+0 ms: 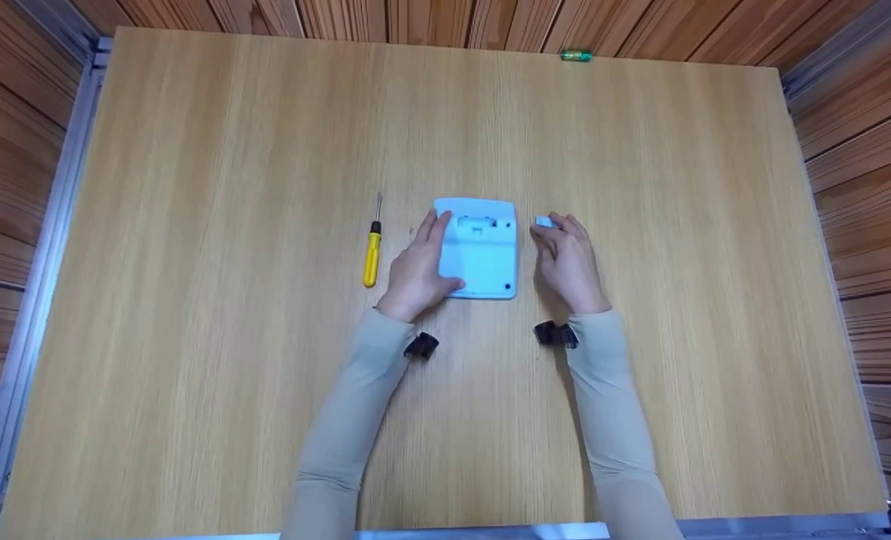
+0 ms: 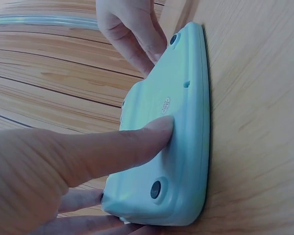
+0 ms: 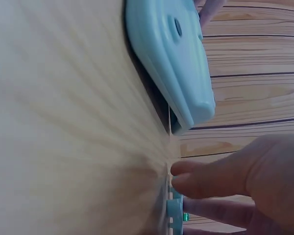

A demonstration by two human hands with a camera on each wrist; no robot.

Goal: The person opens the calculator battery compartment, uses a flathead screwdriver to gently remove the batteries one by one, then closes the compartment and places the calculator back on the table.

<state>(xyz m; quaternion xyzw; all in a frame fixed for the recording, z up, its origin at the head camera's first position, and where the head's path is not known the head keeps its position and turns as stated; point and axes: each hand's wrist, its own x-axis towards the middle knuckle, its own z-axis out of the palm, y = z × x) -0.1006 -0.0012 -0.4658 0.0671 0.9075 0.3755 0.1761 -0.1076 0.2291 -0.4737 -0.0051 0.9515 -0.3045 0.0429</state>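
Observation:
A light-blue plastic device (image 1: 483,262) shaped like a desktop calculator lies face down on the table, its battery compartment (image 1: 478,223) uncovered. My left hand (image 1: 418,266) holds it by its left side; in the left wrist view the thumb (image 2: 137,144) presses on its back, near a round black foot (image 2: 156,189). Just to the right of the device, my right hand (image 1: 569,259) pinches a small light-blue battery cover (image 1: 544,221) close to the tabletop. The right wrist view shows the cover (image 3: 175,209) at the fingertips, partly hidden by them.
A screwdriver (image 1: 372,255) with a yellow handle lies left of the left hand, its tip pointing away. At the far edge of the wooden table (image 1: 228,300) sits a green battery (image 1: 575,55). Wood-panelled walls and metal rails border the table.

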